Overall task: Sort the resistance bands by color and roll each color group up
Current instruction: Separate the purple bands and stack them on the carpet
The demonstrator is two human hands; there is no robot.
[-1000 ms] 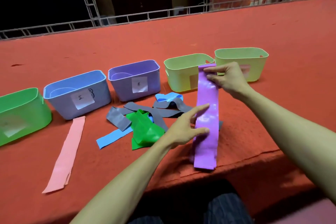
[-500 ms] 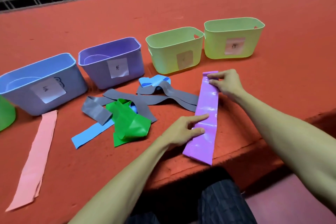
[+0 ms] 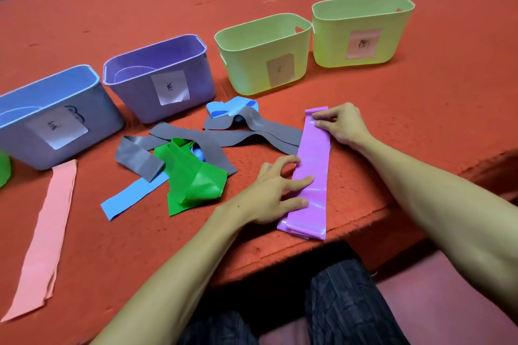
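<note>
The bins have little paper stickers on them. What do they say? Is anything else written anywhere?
"紫": handwritten on the paper label of the purple bin, a bit blurry.
Blue bin label: a handwritten character, too blurred to read.
Left yellow-green bin label: a tiny mark, unreadable.
Right yellow-green bin label: a handwritten character, too blurred to read.
Grey band: faint print, too small to read.

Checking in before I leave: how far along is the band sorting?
Done: the long pink rubber band lies apart, unrolled. In hand: left hand presses, right hand pinches the flat purple rubber band. Left: tangled grey bands, green band, blue band; none looks rolled.
</note>
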